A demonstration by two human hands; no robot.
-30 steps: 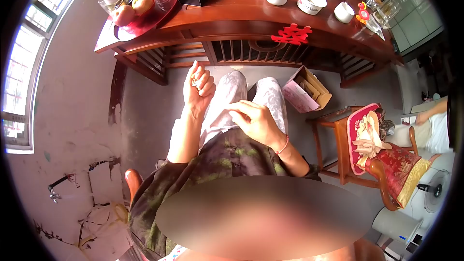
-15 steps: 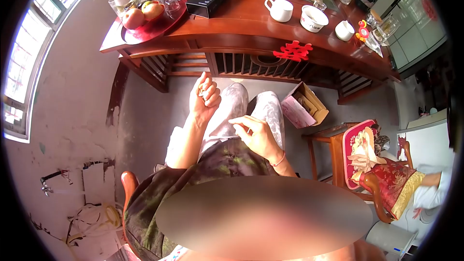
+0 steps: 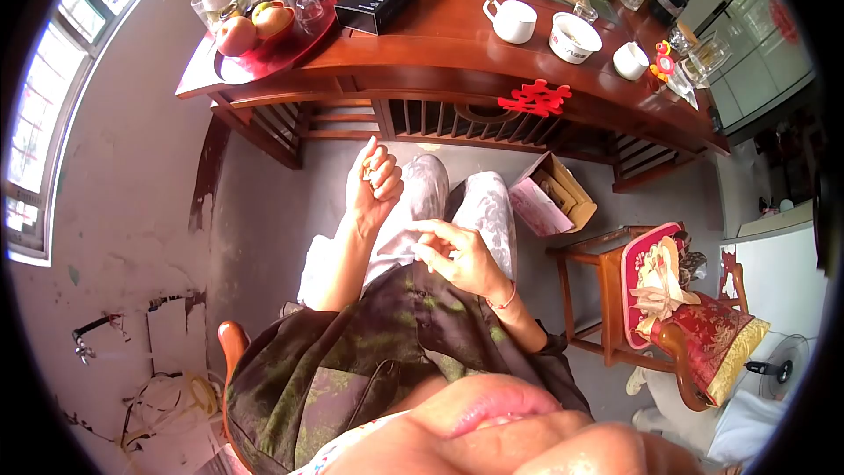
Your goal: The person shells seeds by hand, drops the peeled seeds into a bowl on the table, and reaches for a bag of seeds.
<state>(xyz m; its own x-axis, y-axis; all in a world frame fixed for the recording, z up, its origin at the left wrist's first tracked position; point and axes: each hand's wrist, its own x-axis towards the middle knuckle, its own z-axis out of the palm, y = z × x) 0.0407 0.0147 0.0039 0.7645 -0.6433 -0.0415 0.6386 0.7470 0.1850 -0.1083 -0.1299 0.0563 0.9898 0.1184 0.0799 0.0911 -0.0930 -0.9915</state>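
Above my lap, my left hand (image 3: 376, 183) is raised with its fingers curled round something small and pale, too small to name. My right hand (image 3: 462, 257) hovers over my right thigh, lower and to the right; its thumb and forefinger are close together, and whether anything is between them cannot be made out. A thin red bracelet (image 3: 503, 295) circles the right wrist. The two hands are apart. Beneath them are my pale patterned trousers (image 3: 488, 207) and dark green shirt (image 3: 413, 303).
Ahead stands a curved wooden table (image 3: 422, 62) with a fruit tray (image 3: 308, 40), black box (image 3: 378, 2), white teapot (image 3: 512, 21) and bowl (image 3: 575, 38). An open carton (image 3: 554, 195) lies on the floor. A cushioned chair (image 3: 646, 286) and part of another person (image 3: 747, 427) are at right.
The view has tilted, showing more of the table. My right thumb and forefinger have shifted slightly beside the left hand, which stays curled. The other person at right has moved lower in view.
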